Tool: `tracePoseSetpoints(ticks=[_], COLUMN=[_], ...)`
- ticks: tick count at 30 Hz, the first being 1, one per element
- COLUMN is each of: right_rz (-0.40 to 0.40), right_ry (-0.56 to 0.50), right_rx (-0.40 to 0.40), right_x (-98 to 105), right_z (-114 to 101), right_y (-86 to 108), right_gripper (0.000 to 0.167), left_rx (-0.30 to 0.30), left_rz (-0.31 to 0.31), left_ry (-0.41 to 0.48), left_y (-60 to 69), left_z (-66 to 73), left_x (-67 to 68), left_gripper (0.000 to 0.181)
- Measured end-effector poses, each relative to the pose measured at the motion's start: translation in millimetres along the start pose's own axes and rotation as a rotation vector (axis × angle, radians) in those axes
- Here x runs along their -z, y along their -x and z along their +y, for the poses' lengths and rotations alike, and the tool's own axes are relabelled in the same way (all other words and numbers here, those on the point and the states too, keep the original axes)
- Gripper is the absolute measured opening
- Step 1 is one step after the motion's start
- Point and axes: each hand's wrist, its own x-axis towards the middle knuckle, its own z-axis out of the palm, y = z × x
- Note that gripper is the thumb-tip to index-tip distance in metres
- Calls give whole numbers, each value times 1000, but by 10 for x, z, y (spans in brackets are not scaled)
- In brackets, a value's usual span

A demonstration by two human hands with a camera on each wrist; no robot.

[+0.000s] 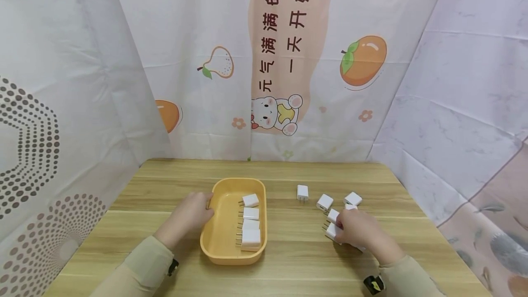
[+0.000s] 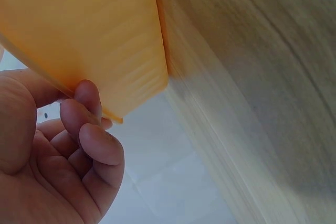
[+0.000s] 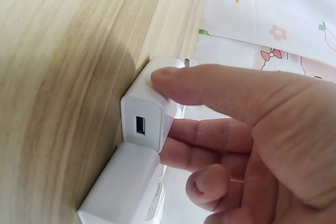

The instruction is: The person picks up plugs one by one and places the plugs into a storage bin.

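My left hand [image 1: 190, 217] grips the left rim of a yellow plastic tray [image 1: 220, 239], thumb and fingers pinching the edge in the left wrist view. Several white USB charger plugs [image 1: 250, 214] lie in a column along the tray's right side, prongs pointing left. To the right, my right hand [image 1: 359, 230] is down among more white plugs on the table. In the right wrist view its thumb and fingers pinch one charger plug [image 3: 140, 114], whose USB port shows. Another charger plug [image 3: 118, 184] lies against it. The hand partly hides the plugs under it in the head view.
Loose plugs lie beyond the right hand: one charger plug [image 1: 302, 192] at the back, another [image 1: 325, 202] nearer, and a third [image 1: 353, 198] to the right. The wooden table [image 1: 288, 260] ends at a printed curtain [image 1: 198, 104] behind.
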Motion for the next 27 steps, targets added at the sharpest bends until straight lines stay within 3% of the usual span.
tracePoseSetpoints(ticks=[8,27], right_rz=[-21,97], right_ry=[-39,-31], right_rx=[-4,117], right_x=[32,302], right_z=[22,-233], right_y=[-23,-146], right_gripper=[23,19], left_rx=[44,26], left_rz=[-30,-23], left_ry=[22,1], left_y=[3,-54], left_z=[16,24], left_x=[7,65], left_gripper=[51,49])
